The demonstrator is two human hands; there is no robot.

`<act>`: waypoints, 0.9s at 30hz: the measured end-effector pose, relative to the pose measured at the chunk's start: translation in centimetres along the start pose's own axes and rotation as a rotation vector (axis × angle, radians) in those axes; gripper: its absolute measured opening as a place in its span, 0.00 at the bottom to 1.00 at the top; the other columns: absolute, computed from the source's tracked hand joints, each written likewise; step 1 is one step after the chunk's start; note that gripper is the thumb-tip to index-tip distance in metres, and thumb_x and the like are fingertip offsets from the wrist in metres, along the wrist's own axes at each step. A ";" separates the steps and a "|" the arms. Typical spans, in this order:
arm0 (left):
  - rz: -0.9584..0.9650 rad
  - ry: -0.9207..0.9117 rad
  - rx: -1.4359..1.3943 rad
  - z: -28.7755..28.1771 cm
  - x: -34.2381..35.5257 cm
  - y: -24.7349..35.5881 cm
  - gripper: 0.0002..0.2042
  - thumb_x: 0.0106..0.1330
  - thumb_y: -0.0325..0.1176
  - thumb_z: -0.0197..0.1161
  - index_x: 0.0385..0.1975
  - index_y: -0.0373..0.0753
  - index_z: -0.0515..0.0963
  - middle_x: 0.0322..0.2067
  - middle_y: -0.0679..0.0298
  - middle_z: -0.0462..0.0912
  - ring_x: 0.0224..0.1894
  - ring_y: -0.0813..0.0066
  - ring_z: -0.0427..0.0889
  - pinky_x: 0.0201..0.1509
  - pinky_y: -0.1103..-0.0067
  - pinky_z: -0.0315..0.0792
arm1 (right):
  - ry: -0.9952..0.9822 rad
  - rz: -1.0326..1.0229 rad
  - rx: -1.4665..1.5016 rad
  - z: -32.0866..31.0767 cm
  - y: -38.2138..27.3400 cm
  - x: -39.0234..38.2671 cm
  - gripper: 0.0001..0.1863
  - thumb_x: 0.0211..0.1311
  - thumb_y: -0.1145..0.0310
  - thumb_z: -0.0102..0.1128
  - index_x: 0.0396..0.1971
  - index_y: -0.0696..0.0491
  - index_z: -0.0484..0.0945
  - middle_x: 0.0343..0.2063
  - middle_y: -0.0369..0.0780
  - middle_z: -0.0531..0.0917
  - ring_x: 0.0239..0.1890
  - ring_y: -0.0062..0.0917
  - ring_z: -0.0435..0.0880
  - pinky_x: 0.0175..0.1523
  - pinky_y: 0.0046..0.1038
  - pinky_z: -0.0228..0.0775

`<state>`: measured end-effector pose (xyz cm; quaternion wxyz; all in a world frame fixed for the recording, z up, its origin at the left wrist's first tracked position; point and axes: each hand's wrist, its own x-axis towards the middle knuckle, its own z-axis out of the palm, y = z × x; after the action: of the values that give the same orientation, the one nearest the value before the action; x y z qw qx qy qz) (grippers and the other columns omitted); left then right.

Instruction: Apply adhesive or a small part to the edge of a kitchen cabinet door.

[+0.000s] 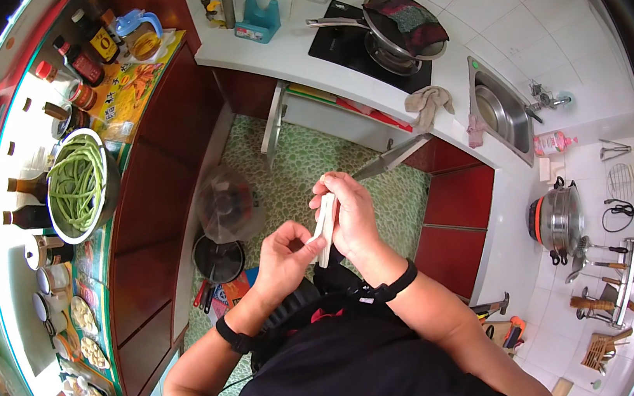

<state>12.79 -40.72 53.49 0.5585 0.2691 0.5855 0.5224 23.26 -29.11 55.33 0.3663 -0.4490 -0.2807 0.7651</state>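
In front of my body, my left hand point(286, 258) pinches the lower part of a narrow, pale white strip-like piece point(326, 227) between thumb and fingers. My right hand point(351, 211) is closed around the other side of the same piece, its thumb and fingertips near the upper end. What kind of thing the piece is I cannot make out. Both hands are in the air above the green pebble-patterned floor point(303, 141). Just beyond my right hand is an opened cabinet door point(394, 158), seen nearly edge-on.
On the left counter stand a bowl of green beans point(81, 186), several bottles point(78, 61) and an oil jug point(141, 38). Ahead are a wok point(389, 6) on the cooktop and a sink point(508, 125). A black pan point(219, 258) and a clear plastic bag point(228, 204) sit low on the left.
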 end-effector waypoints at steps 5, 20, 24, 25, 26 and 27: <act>0.025 0.074 -0.137 -0.2 0.7 0.0 0.09 0.66 0.26 0.69 0.29 0.37 0.73 0.29 0.72 0.79 0.31 0.88 0.72 0.36 0.85 0.69 | 0.041 0.039 0.112 -0.1 -0.3 0.8 0.08 0.65 0.66 0.61 0.37 0.54 0.79 0.32 0.39 0.82 0.34 0.27 0.84 0.41 0.32 0.77; -0.005 0.013 -0.359 -2.7 0.8 0.4 0.08 0.66 0.24 0.66 0.29 0.40 0.72 0.31 0.71 0.80 0.32 0.86 0.75 0.40 0.85 0.70 | 0.105 0.088 0.053 -0.5 1.6 2.3 0.07 0.66 0.68 0.60 0.35 0.57 0.80 0.32 0.40 0.84 0.34 0.23 0.82 0.43 0.28 0.75; -0.028 0.025 -0.526 -3.2 0.8 0.1 0.07 0.67 0.24 0.63 0.30 0.41 0.72 0.31 0.69 0.82 0.32 0.83 0.79 0.40 0.84 0.73 | 0.090 0.098 0.037 -0.5 1.6 2.6 0.07 0.66 0.70 0.60 0.35 0.59 0.81 0.31 0.40 0.83 0.33 0.22 0.82 0.41 0.26 0.75; -0.034 0.020 -0.607 -3.3 0.9 0.2 0.06 0.67 0.24 0.63 0.30 0.41 0.72 0.31 0.68 0.83 0.33 0.82 0.81 0.41 0.83 0.74 | 0.077 0.104 0.044 -0.7 1.8 2.7 0.07 0.67 0.70 0.60 0.35 0.59 0.81 0.31 0.39 0.83 0.33 0.22 0.81 0.40 0.26 0.74; -0.017 0.004 -0.654 -3.4 1.0 0.2 0.06 0.67 0.25 0.62 0.30 0.41 0.72 0.32 0.66 0.84 0.35 0.79 0.82 0.43 0.81 0.76 | 0.079 0.105 0.045 -0.7 2.0 2.7 0.07 0.67 0.70 0.60 0.35 0.59 0.81 0.31 0.39 0.83 0.33 0.22 0.81 0.40 0.26 0.74; -0.019 0.003 -0.654 -3.4 1.1 0.2 0.06 0.67 0.25 0.62 0.30 0.41 0.72 0.32 0.66 0.84 0.35 0.79 0.82 0.43 0.81 0.76 | 0.087 0.073 0.021 -0.6 2.2 2.7 0.07 0.67 0.70 0.60 0.35 0.59 0.80 0.30 0.39 0.83 0.32 0.21 0.81 0.39 0.26 0.74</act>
<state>9.31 -40.73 52.66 0.6194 0.0694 0.3901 0.6777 22.21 -28.15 52.11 0.3547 -0.4878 -0.2398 0.7608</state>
